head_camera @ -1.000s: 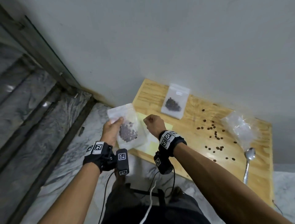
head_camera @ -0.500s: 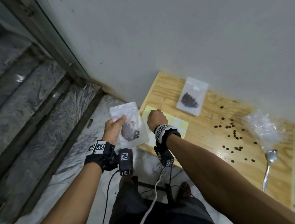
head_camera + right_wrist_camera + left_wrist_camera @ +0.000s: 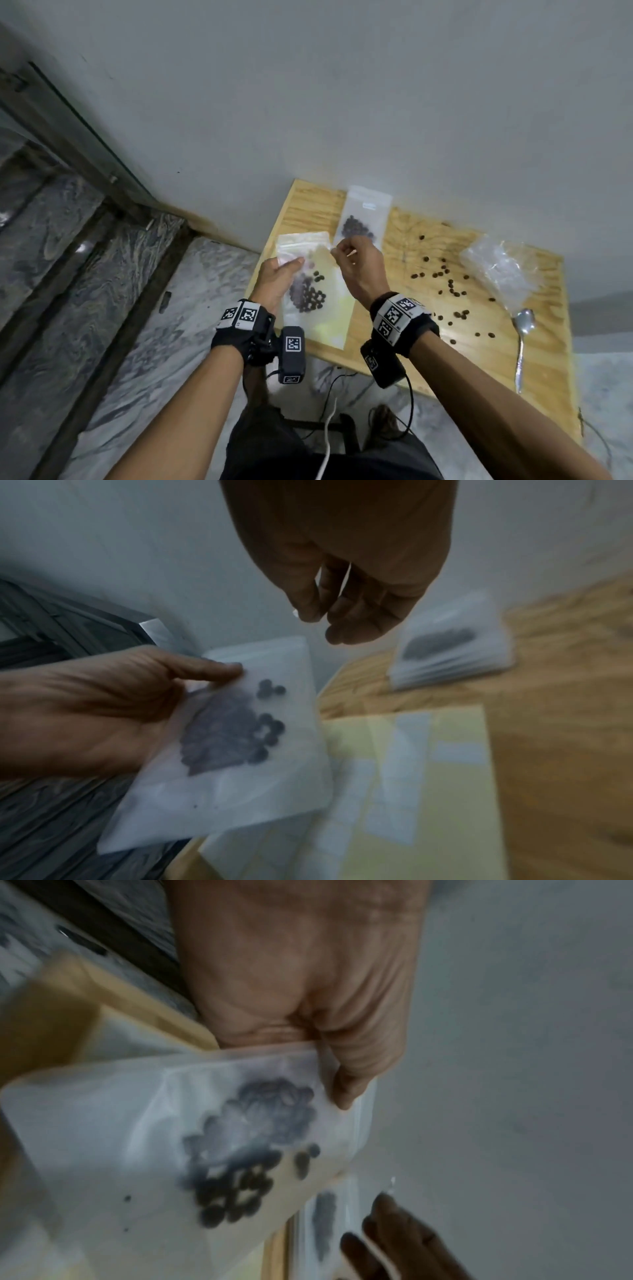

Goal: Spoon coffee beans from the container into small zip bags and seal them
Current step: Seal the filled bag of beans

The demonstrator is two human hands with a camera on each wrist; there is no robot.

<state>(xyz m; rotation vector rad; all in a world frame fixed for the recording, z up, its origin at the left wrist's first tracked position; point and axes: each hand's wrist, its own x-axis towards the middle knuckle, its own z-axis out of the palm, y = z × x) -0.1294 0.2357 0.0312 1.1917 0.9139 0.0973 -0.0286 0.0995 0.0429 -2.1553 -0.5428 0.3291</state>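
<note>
Left thumb [image 3: 219, 669] is pressing down on the front of the bag [image 3: 310, 284], with the rest of the left hand [image 3: 274, 286] sitting behind it, so it's grasping the bag near its left edge, in the middle of the head view. Those back fingers are hiding behind the plastic. The beans [image 3: 308, 296] inside are bunching low in the bag; both wrist views are smearing them into a dark blur.

Right hand [image 3: 359, 270] is hanging just right of the bag's top corner with fingertips [image 3: 310, 612] pinched close together. Whether they're touching the bag or holding something tiny, I can't tell.

Under the bag a yellow sheet [image 3: 428, 791] is lying on the wooden table [image 3: 479, 342], partly covered. A second bag [image 3: 364, 219] is lying behind the right hand, upper centre. Loose beans [image 3: 445, 284] are scattering right of the hands, plus a crumpled clear bag [image 3: 503, 270] and a spoon [image 3: 522, 339] at the right edge.
</note>
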